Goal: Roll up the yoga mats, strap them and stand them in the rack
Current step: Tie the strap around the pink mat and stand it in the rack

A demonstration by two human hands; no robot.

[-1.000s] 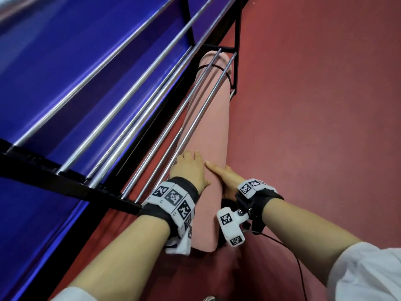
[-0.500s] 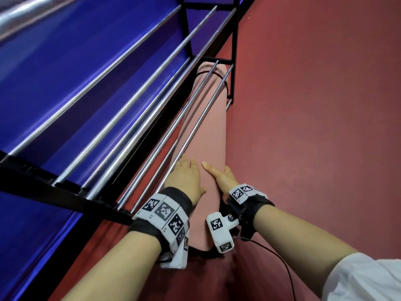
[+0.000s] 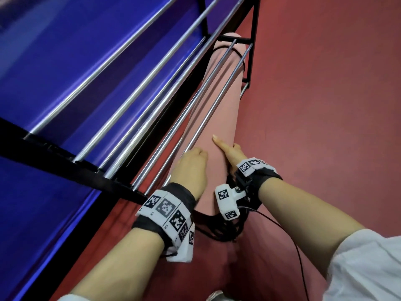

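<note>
The pink rolled mat (image 3: 217, 109) lies under the rack's (image 3: 121, 187) lowest rails (image 3: 196, 118). The left hand (image 3: 192, 168) and right hand (image 3: 231, 152) both hold it, fingers curled round its sides. I'd push evenly, so the strap (image 3: 242, 61) doesn't snag.

Looks like a gym or yoga studio storage corner to me. The ground is that dull red sports-type floor (image 3: 325, 105), no furniture, just a big black-framed rack (image 3: 65, 156) with long shiny metal rails running across it. There's a rolled pink mat (image 3: 219, 118) slotted in behind the rails with a thin black strap (image 3: 243, 63) looped round its far end, and glossy blue padding (image 3: 54, 40) filling the whole side behind the rack.
</note>
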